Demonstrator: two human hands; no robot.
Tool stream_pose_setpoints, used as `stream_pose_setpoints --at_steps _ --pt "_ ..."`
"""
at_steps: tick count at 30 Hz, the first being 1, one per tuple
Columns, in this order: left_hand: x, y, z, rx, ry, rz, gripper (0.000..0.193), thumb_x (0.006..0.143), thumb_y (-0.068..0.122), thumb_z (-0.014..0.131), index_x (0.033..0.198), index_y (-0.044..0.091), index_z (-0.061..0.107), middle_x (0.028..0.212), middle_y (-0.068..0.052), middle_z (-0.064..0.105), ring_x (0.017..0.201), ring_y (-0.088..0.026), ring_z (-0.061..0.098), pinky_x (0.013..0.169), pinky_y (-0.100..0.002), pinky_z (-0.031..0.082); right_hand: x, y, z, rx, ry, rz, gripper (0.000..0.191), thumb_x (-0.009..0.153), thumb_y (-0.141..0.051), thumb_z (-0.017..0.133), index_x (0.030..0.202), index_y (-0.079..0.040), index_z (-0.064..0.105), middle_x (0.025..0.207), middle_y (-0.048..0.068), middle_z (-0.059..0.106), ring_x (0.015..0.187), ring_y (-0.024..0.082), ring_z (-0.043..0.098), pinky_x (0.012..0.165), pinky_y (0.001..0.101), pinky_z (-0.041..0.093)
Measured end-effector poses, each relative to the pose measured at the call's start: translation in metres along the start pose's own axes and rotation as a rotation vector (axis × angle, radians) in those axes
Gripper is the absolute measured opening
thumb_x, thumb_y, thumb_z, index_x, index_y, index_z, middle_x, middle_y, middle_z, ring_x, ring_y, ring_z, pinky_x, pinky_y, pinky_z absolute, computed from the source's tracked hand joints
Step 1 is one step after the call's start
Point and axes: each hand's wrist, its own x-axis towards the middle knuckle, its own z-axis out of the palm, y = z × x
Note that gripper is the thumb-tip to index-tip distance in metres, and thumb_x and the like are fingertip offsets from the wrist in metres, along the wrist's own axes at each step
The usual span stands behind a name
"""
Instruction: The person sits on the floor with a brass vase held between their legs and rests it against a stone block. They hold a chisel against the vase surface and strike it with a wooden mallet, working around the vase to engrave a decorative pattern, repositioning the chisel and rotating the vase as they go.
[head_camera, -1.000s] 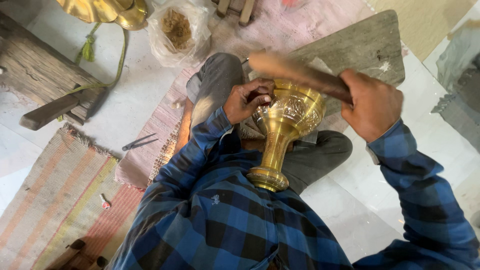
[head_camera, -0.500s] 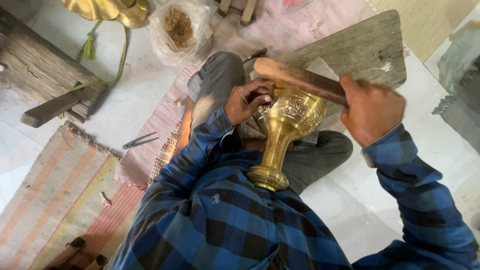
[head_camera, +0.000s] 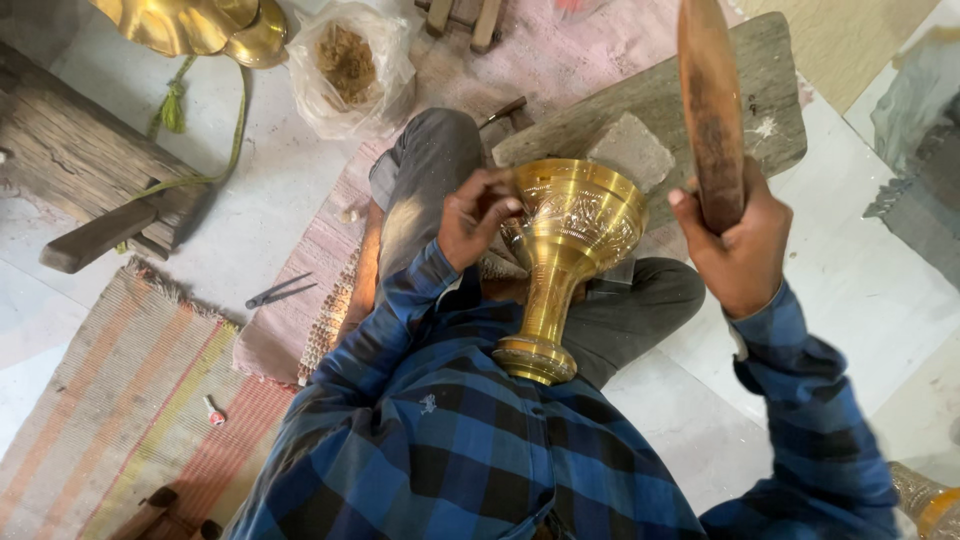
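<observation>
- Brass goblet-shaped vessel (head_camera: 565, 250): at the centre of the frame, its engraved bowl pointing up the picture, its round foot resting against the person's blue checked shirt (head_camera: 450, 440).
- Left hand (head_camera: 478, 215): fingers curled onto the left rim of the bowl, grasping it.
- Right hand (head_camera: 740, 245): right of the vessel, clenched around a wooden mallet (head_camera: 710, 100) that stands nearly upright toward the top edge, apart from the brass.
- Behind the vessel, upper right: a grey wooden plank (head_camera: 680, 105) with a stone block (head_camera: 630, 150) on it.
- Upper left: a plastic bag of brown material (head_camera: 348, 65); dark scissors (head_camera: 278, 292) lie on the floor at middle left.
</observation>
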Motion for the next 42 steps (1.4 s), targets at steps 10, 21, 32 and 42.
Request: stream_pose_setpoints --at_steps 10,21,32,42 --pt "0.04 0.024 -0.036 -0.252 0.329 -0.155 0.024 0.104 0.017 0.059 0.123 0.005 0.053 0.097 -0.007 0.068 0.085 -0.017 0.071 0.075 -0.031 0.06 -0.108 0.066 0.087 0.065 0.506 0.574 0.045 0.105 -0.041 0.077 0.109 0.002 0.065 0.093 0.014 0.066 0.086 0.022 0.061 0.079 0.0372 0.052" --pt "0.128 0.025 0.033 0.886 -0.306 0.179 0.047 0.103 0.043 0.069 0.073 0.007 0.066 0.067 -0.003 0.058 0.052 -0.016 0.05 0.048 -0.034 0.047 -0.164 0.06 0.114 -0.27 0.475 1.194 0.042 0.098 -0.046 0.061 0.118 -0.009 0.065 0.099 0.021 0.074 0.092 0.043 0.069 0.079 0.0541 0.053" --pt "0.094 0.032 0.069 1.214 -0.498 0.336 0.027 0.084 0.032 0.075 0.095 0.008 0.076 0.094 -0.012 0.069 0.055 -0.021 0.065 0.045 -0.038 0.055 -0.128 0.062 0.091 -0.228 0.96 0.921 0.041 0.112 -0.042 0.065 0.124 -0.004 0.061 0.114 0.016 0.059 0.104 0.031 0.06 0.093 0.0459 0.052" --pt "0.08 0.058 0.048 1.013 -0.422 0.254 0.025 0.086 0.009 0.068 0.11 0.004 0.074 0.115 -0.012 0.071 0.069 -0.026 0.072 0.057 -0.036 0.061 0.048 -0.036 0.047 0.057 -0.033 0.505 0.098 0.092 -0.071 0.064 0.144 -0.001 0.02 0.154 0.04 0.04 0.113 0.045 0.068 0.095 0.045 0.057"
